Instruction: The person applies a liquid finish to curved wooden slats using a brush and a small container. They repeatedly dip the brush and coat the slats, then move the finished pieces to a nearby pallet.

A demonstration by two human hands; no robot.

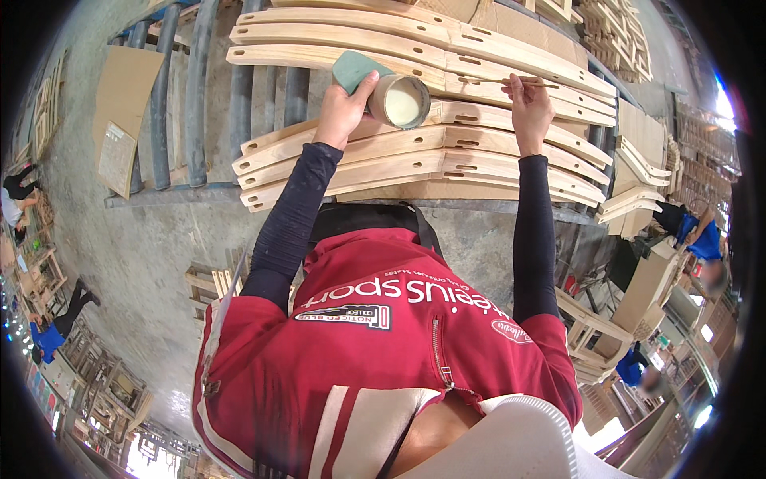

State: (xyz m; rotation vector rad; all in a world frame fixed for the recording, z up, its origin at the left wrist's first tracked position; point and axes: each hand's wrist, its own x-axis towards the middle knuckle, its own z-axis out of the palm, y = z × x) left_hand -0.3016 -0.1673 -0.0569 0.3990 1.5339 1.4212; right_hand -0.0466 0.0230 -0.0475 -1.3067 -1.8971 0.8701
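One left hand, fingers curved around a cup of cream liquid, and one right hand, fingers pinched close on a thin stick, are above pale wooden slats.

Upside-down lettering marks the red jacket: large white letters at 6 o'clock, 1 smaller white line at 5, a dark-and-white patch at 7, an oval badge at 4
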